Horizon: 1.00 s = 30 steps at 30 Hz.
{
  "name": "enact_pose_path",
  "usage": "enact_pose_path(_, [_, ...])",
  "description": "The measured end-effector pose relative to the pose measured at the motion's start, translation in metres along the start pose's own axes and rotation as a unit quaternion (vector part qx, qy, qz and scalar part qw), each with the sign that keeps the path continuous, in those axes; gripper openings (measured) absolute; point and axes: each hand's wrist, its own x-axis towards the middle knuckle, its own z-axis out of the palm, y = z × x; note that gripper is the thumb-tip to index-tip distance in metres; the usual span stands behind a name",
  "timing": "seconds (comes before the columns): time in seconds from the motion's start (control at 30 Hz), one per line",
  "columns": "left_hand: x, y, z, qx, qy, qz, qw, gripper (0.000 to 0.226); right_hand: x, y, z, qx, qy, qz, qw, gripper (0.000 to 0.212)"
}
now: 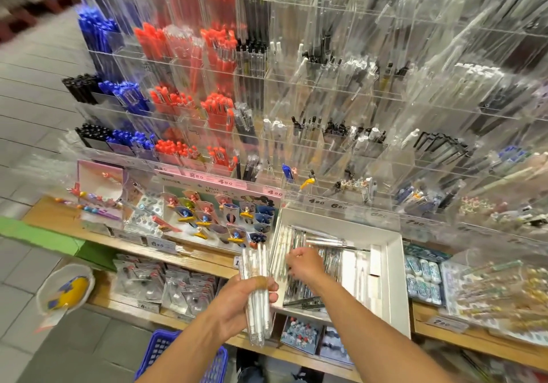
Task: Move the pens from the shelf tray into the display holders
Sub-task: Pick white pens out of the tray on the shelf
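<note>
At lower left of the frame one blue basket (160, 353) is sitting on the floor. Just right of it the left hand (237, 305) is gripping a bundle (257, 290) of clear-and-white pens, too many and too blurred for counting, held upright at lower centre. The right hand (302, 264) is reaching into the one white tray (394, 279), fingers curled among loose pens (329, 259); whether it is pinching one I cannot tell. Clear holders (341, 151) are filling the upper frame.
</note>
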Motion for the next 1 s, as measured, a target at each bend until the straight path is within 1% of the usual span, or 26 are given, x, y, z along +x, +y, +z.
enact_pose_path(0.07, [0.0, 0.0, -0.008, -0.012, 0.007, 0.002, 1.0, 0.03, 0.005, 0.003, 0.019, -0.085, 0.003, -0.007, 0.996, 0.029])
enact_pose_path(0.1, [0.0, 0.0, -0.01, -0.018, 0.013, 0.002, 1.0, 0.031, 0.007, 0.003, 0.025, -0.112, 0.009, -0.004, 0.994, 0.033])
enact_pose_path(0.23, [0.002, -0.002, -0.014, -0.019, 0.03, 0.002, 0.999, 0.036, 0.011, -0.002, 0.037, -0.149, 0.004, 0.018, 0.989, 0.031])
enact_pose_path(0.33, [0.002, -0.004, -0.013, -0.012, 0.028, 0.003, 1.0, 0.037, 0.008, -0.005, 0.039, -0.216, 0.014, 0.002, 0.976, 0.026])
enact_pose_path(0.4, [0.003, -0.005, -0.013, -0.013, 0.03, 0.004, 0.999, 0.033, 0.007, -0.006, 0.036, -0.244, 0.02, -0.008, 0.969, 0.026])
enact_pose_path(0.5, [0.005, -0.004, -0.014, -0.007, 0.042, 0.006, 0.999, 0.029, 0.006, -0.007, 0.024, -0.201, -0.02, 0.0, 0.979, 0.026])
enact_pose_path(0.6, [0.006, -0.003, -0.017, -0.003, 0.046, 0.009, 0.999, 0.038, -0.004, -0.003, 0.004, -0.108, -0.064, -0.02, 0.992, 0.03])
enact_pose_path(0.67, [0.007, -0.003, -0.018, -0.003, 0.047, 0.012, 0.999, 0.044, -0.016, -0.002, -0.011, -0.036, -0.079, -0.037, 0.996, 0.024])
enact_pose_path(0.73, [0.008, -0.004, -0.018, 0.003, 0.047, 0.014, 0.999, 0.047, -0.03, -0.003, -0.023, 0.04, -0.103, -0.047, 0.993, 0.012])
enact_pose_path(0.83, [0.01, -0.006, -0.017, 0.01, 0.043, 0.016, 0.999, 0.05, -0.048, -0.008, -0.037, 0.14, -0.155, -0.073, 0.975, 0.011])
enact_pose_path(0.9, [0.011, -0.007, -0.014, 0.016, 0.02, 0.019, 0.999, 0.049, -0.059, -0.014, -0.038, 0.156, -0.182, -0.088, 0.967, 0.013])
enact_pose_path(1.0, [0.011, -0.01, -0.007, 0.029, -0.038, 0.027, 0.998, 0.039, -0.07, -0.02, -0.029, 0.13, -0.205, -0.106, 0.964, 0.016])
